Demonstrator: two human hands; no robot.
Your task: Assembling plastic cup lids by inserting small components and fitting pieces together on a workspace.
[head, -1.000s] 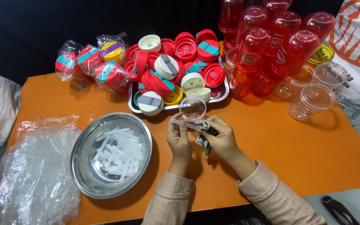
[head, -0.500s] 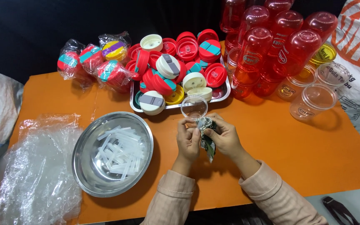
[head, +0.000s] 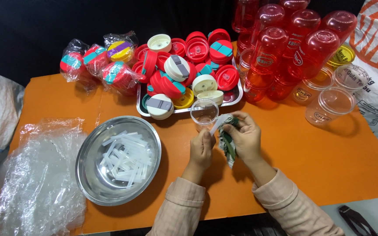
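You're working both hands at table centre, just in front of the steel tray (head: 237, 97) of lids. Your left hand (head: 201, 148) is pinching the near end of a thin white strip (head: 215, 124); the strip's long axis is running up toward 1 o'clock from those fingers, into the top of your right hand (head: 245, 136). The right hand is closing around a crumpled green-and-white packet (head: 226, 142), gripping it between thumb and fingers; the packet is hanging down toward 6 o'clock between the two hands. The clear plastic cup (head: 204, 113) is standing mouth-up at 12 o'clock from your left hand, just beyond the fingertips and not touching them as far as the view shows; it's at 10 o'clock from the right hand. Left hand is the nearer one to the cup. The steel bowl (head: 93, 185) of white strips is sitting at 9 o'clock of your left hand, well apart, on the orange table (head: 329, 161).
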